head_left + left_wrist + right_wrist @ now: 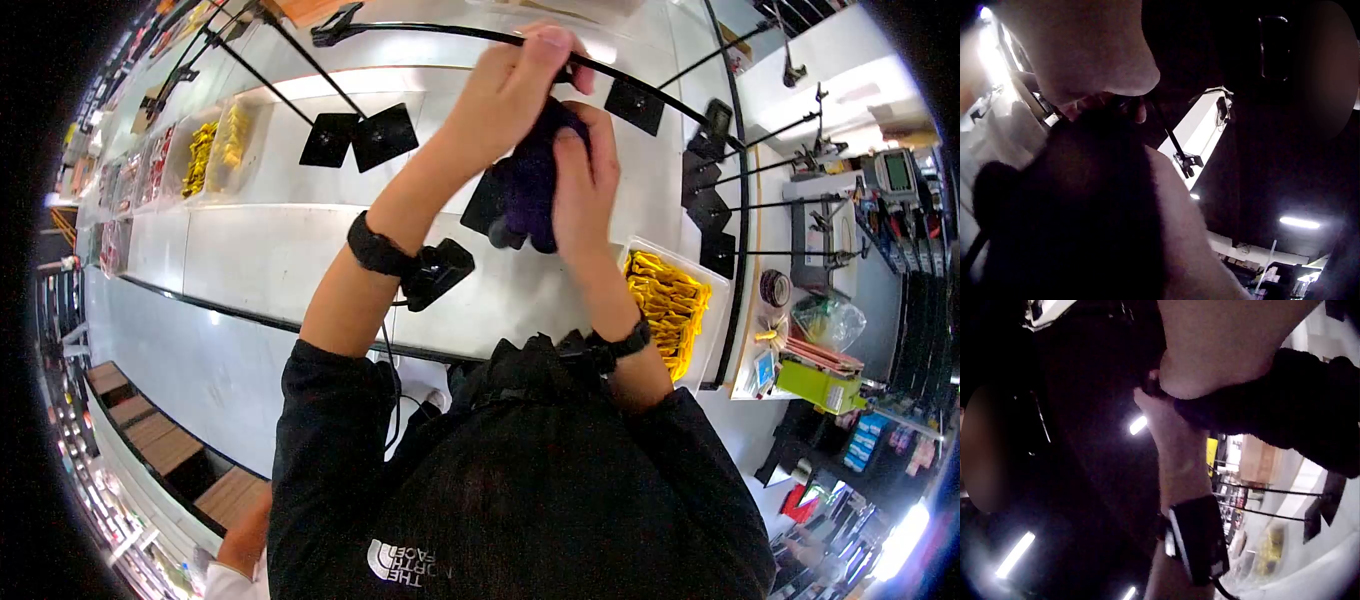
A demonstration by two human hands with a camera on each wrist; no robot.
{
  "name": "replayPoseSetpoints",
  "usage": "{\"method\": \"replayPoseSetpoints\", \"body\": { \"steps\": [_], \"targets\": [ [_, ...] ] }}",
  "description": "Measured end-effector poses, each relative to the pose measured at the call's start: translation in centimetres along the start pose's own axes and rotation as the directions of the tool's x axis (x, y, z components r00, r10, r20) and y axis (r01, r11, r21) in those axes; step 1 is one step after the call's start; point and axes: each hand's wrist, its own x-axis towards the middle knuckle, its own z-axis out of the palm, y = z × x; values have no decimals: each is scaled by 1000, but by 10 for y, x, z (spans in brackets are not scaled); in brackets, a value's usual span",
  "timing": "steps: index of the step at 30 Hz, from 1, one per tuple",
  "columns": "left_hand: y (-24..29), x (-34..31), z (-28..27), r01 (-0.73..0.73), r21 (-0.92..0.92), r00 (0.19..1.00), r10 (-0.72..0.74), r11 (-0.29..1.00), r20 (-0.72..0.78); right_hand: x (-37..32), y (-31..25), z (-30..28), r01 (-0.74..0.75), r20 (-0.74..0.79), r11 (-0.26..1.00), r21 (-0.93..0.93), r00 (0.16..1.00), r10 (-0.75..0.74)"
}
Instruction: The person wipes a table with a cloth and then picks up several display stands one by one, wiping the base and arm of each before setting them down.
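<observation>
In the head view, my left hand (515, 95) grips a thin black rod (430, 28) near its middle, right at the upper end of a dark purple plush item (530, 185). The rod spans sideways above the table and has a black clip at its left end. My right hand (585, 185) holds the plush from the side, thumb on its front. Rounded grey and purple ends hang at its bottom. Both wrist views are dark: the left wrist view has the plush (1079, 206) below my left hand (1091, 50), and fingertip details are hidden.
A tray of yellow packets (670, 310) sits at the right table edge. Black stands with square bases (385, 137) are at the left, more at the right (710, 210). Clear bins (235, 145) with yellow and red items line the far left. Cardboard boxes (160, 440) lie below.
</observation>
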Motion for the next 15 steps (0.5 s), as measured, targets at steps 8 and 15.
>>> {"method": "replayPoseSetpoints", "body": {
  "steps": [8,15],
  "targets": [
    [-13,-1,-14,8,-69,1000,-8,998,-11,-44,76,31,-1,-3,964,-265,1000,1],
    [-8,-8,-12,102,-346,990,-62,933,124,-93,159,15,29,143,813,-582,987,68]
  ]
}}
